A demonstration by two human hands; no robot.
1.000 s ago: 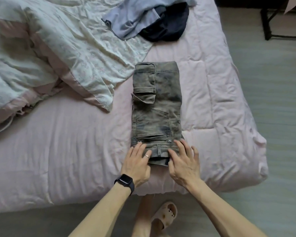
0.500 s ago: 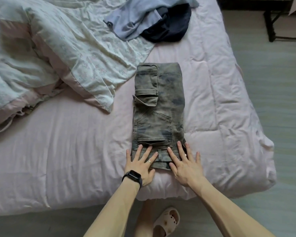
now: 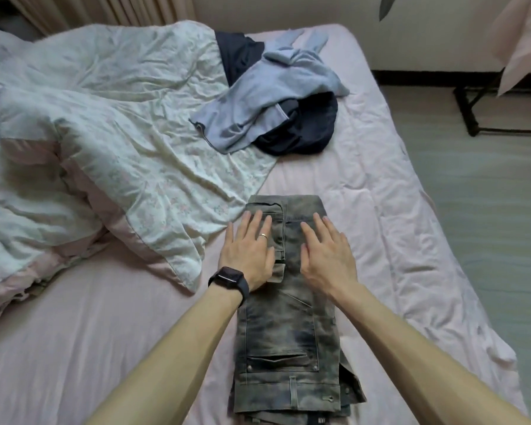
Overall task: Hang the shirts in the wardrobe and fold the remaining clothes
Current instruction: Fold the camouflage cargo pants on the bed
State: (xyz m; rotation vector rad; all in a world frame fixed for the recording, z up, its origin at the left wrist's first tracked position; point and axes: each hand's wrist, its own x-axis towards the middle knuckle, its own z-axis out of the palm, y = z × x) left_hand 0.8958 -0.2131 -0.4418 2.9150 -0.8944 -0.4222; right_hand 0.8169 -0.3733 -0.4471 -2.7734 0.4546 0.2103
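The near end of the folded trousers runs off the lower frame edge, and the layers under the top one are hidden. Beyond the trousers, a light blue garment covers part of a dark navy garment; these are possibly shirts. Half a second ago both hands pressed the waistband end. Now the left hand and right hand lie flat on the far half, fingers straight, gripping nothing. The trousers, mottled grey-green with cargo pockets, form a narrow stack on the pink bed, with a rumpled duvet just left of them.
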